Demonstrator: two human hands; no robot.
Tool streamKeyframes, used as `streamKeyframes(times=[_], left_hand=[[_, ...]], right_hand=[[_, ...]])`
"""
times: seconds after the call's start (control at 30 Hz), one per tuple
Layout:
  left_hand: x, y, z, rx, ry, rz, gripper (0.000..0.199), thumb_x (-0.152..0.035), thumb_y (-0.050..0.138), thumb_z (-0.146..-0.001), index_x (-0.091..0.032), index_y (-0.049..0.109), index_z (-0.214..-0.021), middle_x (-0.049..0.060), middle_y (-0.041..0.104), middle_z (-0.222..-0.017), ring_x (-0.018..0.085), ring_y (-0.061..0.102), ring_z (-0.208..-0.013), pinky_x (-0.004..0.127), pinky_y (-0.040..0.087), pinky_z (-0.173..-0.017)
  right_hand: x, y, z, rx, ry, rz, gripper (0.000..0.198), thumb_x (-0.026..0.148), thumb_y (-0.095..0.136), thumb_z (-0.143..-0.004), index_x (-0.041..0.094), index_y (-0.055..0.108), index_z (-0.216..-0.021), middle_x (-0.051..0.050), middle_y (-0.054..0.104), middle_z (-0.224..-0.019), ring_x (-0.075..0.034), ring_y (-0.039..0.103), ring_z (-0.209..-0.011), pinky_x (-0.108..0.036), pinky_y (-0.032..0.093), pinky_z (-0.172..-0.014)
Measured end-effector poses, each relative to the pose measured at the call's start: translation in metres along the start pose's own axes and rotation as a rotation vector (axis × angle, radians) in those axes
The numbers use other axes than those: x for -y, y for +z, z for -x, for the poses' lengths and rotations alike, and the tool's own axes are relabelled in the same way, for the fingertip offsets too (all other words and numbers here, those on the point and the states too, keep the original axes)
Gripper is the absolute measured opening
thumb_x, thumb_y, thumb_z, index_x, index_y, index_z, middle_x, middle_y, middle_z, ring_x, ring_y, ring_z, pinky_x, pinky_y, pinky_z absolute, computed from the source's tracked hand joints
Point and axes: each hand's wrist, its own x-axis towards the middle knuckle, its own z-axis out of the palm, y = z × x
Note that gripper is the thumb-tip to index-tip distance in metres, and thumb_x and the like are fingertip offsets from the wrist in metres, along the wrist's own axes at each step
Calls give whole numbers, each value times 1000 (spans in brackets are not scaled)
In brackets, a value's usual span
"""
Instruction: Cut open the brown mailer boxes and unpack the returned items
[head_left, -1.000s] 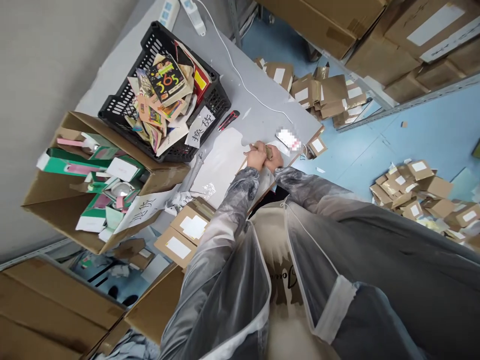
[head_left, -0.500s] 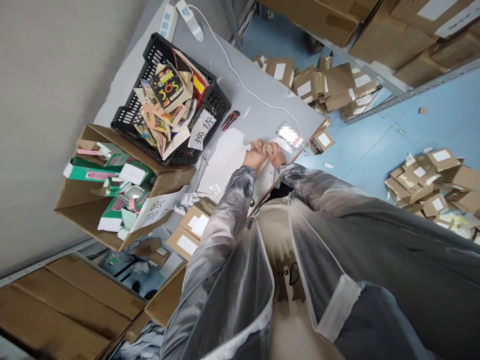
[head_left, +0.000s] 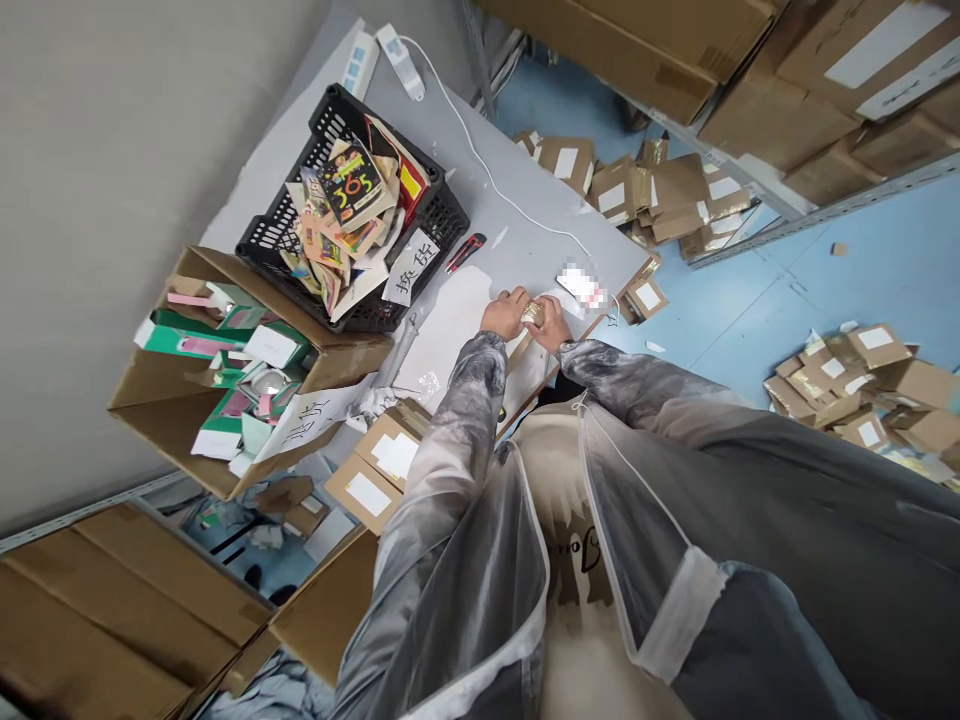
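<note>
Small parcel (head_left: 533, 313) sits squeezed between our left hand (head_left: 505, 312) and right hand (head_left: 553, 322); we should grip firmly, crate (head_left: 300, 215) at ten o'clock.

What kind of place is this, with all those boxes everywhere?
Probably a warehouse packing or returns room. Labelled cardboard parcels lie in piles on the blue floor, big cartons fill metal shelves, and both hands hold a small parcel at a grey table.
</note>
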Motion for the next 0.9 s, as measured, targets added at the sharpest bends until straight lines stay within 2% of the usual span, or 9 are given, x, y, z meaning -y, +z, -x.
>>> streamKeyframes(times=[0.13, 0.33, 0.4, 0.47, 0.57, 0.63, 0.7, 0.8, 0.9], left_hand=[[3, 2, -3, 29, -9, 9, 61, -25, 76, -108, -10, 65, -166, 30, 61, -174, 47, 60, -157, 53, 70, -114], [-1, 12, -1, 20, -60, 70, 57, -22, 75, -107, -11, 63, -162, 29, 62, -173, 45, 53, -166, 52, 69, -118], [-1, 18, 8, -28, -100, 147, 58, -20, 73, -108, -13, 63, -165, 27, 61, -177, 42, 53, -169, 50, 68, -124], [2, 27, 24, -84, -115, 242, 65, -15, 73, -105, -14, 64, -169, 25, 56, -185, 37, 51, -175, 49, 61, -136], [4, 52, 66, -185, -178, 362, 75, -16, 78, -100, -17, 66, -174, 24, 43, -199, 37, 41, -188, 56, 45, -152], [-2, 74, 102, -255, -335, 451, 78, -21, 80, -99, -17, 66, -176, 24, 43, -200, 38, 41, -189, 60, 43, -153], [-16, 95, 135, -292, -512, 557, 79, -21, 77, -99, -17, 66, -178, 24, 58, -191, 35, 56, -181, 58, 51, -149], [-39, 114, 163, -322, -632, 655, 77, -26, 71, -107, -21, 65, -183, 18, 74, -180, 29, 72, -167, 53, 63, -139], [-58, 112, 160, -299, -681, 590, 69, -29, 69, -114, -24, 70, -182, 15, 70, -186, 29, 72, -170, 51, 64, -140]], right_hand=[[-4, -8, -4, 108, 26, 19, 57, 36, 86, -96, 19, 65, -147, -26, 67, -161, -42, 65, -157, -57, 56, -142], [-10, -14, -16, 210, 67, -29, 46, 48, 85, -95, 25, 70, -131, -17, 78, -142, -40, 72, -139, -62, 62, -131], [-15, -22, -22, 250, 37, -28, 58, 55, 88, -94, 23, 75, -140, -17, 78, -145, -41, 72, -140, -62, 63, -130], [-18, -32, -26, 327, 13, 11, 83, 60, 94, -90, 21, 74, -161, -18, 77, -149, -43, 75, -139, -60, 65, -126], [-12, -39, -24, 492, -49, 120, 123, 68, 103, -84, 24, 59, -190, -17, 77, -146, -46, 80, -130, -56, 69, -116], [0, -36, -16, 586, -101, 189, 131, 68, 102, -90, 27, 46, -201, -17, 77, -143, -45, 82, -123, -54, 70, -113], [14, -28, -5, 650, -119, 246, 123, 63, 93, -101, 31, 37, -206, -17, 77, -145, -43, 83, -118, -53, 70, -113], [28, -19, 9, 705, -146, 297, 108, 53, 82, -108, 29, 39, -205, -19, 76, -156, -46, 80, -132, -59, 68, -124], [33, -20, 9, 734, -237, 261, 103, 45, 77, -105, 21, 46, -201, -22, 70, -174, -52, 65, -159, -69, 55, -142]])
